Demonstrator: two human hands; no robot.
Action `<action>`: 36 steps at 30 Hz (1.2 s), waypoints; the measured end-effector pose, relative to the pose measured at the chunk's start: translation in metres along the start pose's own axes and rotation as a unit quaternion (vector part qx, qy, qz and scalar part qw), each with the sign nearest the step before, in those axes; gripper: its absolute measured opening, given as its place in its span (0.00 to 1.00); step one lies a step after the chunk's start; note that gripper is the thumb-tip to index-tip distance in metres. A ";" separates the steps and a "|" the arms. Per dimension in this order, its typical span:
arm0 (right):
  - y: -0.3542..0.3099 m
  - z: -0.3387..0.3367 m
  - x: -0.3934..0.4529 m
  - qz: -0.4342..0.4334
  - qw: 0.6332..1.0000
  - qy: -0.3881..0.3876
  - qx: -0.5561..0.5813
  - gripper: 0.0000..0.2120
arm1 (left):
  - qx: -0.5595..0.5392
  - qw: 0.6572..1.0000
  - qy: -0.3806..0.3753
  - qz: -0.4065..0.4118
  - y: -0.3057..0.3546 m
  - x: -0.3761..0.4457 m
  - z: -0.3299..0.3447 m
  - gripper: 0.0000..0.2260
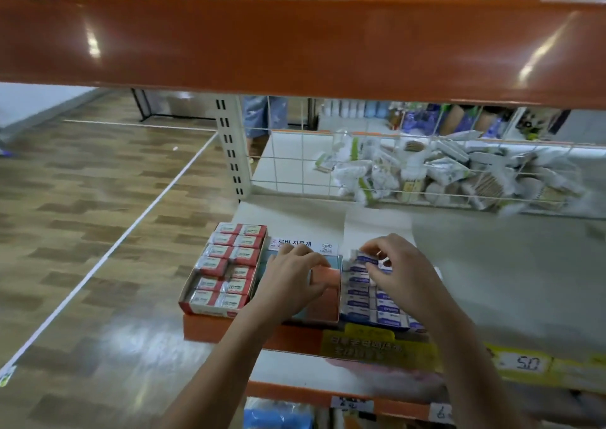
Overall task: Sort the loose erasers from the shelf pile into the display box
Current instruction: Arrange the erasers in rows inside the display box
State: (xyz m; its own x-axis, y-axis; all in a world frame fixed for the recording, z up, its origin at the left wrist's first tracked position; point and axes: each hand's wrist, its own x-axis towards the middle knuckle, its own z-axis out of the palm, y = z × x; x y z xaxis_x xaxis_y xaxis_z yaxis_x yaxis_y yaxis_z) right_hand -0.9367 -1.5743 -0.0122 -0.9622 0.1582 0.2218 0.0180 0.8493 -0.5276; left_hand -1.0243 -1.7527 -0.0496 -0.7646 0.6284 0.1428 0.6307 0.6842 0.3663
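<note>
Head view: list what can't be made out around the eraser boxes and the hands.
- Middle box: its contents are largely covered by the left hand.
- Blue-label erasers: the rows on the right are hidden under the right hand; label print too small.
- Eraser pinched in the right fingers: motion-blurred.
- Yellow shelf tag: text blurred.
- Red-label box: label print too small to read.
</note>
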 end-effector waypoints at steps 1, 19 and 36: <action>-0.001 0.001 -0.002 0.008 1.000 0.003 -0.001 0.09 | 0.007 1.000 -0.007 0.007 -0.002 0.001 0.001 0.15; -0.005 0.005 -0.015 0.098 0.993 0.053 -0.030 0.09 | -0.024 0.997 -0.040 0.066 -0.012 0.004 -0.001 0.11; -0.004 0.015 -0.028 0.116 0.993 0.008 -0.036 0.09 | 0.021 0.993 -0.007 0.113 -0.013 -0.001 -0.007 0.17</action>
State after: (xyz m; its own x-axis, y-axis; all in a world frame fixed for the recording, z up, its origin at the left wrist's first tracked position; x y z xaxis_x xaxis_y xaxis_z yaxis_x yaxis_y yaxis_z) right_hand -0.9137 -1.5897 -0.0285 -0.9256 0.3605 0.1152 0.2574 0.8228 -0.5067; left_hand -1.0330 -1.7648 -0.0475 -0.6007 0.7730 0.2041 0.7916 0.5395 0.2868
